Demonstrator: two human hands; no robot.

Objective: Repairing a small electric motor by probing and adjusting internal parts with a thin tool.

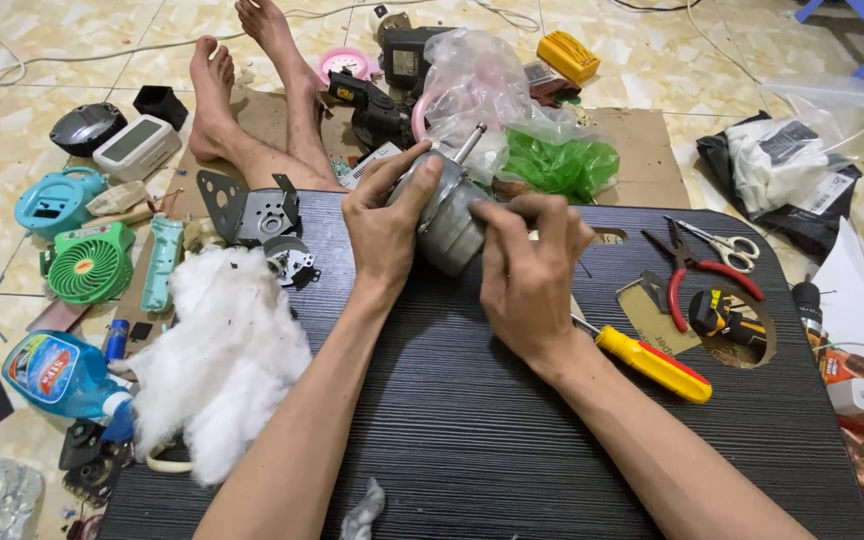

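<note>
A grey cylindrical electric motor (449, 226) with a metal shaft pointing up and away is held above a low black board (472, 420). My left hand (384, 225) grips its left side, thumb across the top. From the right, my right hand (527, 265) closes around the motor with its fingers curled over the body. A yellow-handled screwdriver (652, 363) lies on the board just under my right wrist.
A heap of white cotton wadding (220, 360) and a grey metal bracket (250, 208) sit on the board's left. Red-handled pliers (692, 275), scissors (727, 243) and a small tape measure (717, 313) lie at right. Green fan (90, 265), plastic bags (512, 120), bottle (62, 375) and bare feet (214, 100) surround it.
</note>
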